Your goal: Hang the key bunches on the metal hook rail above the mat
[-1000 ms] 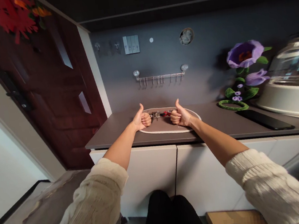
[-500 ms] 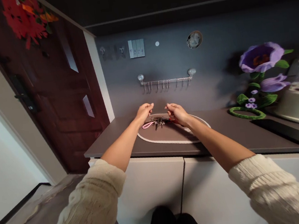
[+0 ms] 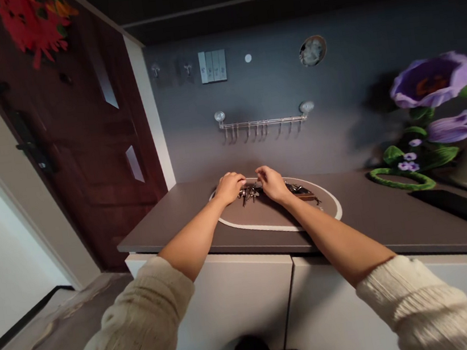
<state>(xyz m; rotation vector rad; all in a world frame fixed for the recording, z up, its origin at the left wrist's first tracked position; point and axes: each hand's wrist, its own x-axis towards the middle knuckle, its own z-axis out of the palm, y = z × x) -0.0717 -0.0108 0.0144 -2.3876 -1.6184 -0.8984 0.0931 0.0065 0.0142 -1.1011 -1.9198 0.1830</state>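
A bunch of metal keys (image 3: 248, 195) lies at the far side of an oval grey placemat with a white rim (image 3: 266, 223). The mat sits on a dark grey countertop (image 3: 166, 224). My left hand (image 3: 230, 187) is curled over the left side of the bunch, and my right hand (image 3: 271, 184) has its fingers pinched at the bunch's right side. The fingertips of both hands nearly meet. A dark metal piece (image 3: 300, 191) lies on the mat to the right of my right hand. My hands hide whatever they touch.
A metal hook rail (image 3: 261, 121) is fixed to the grey wall behind the counter. An artificial purple flower (image 3: 432, 83) with a green ring stands to the right, and a white appliance sits at the right edge. A dark door stands left; white cabinets run below.
Both hands have moved closer together and lowered onto the keys. The pink strap and red item no longer show. A dark metal piece now shows to the right. The view has shifted slightly.
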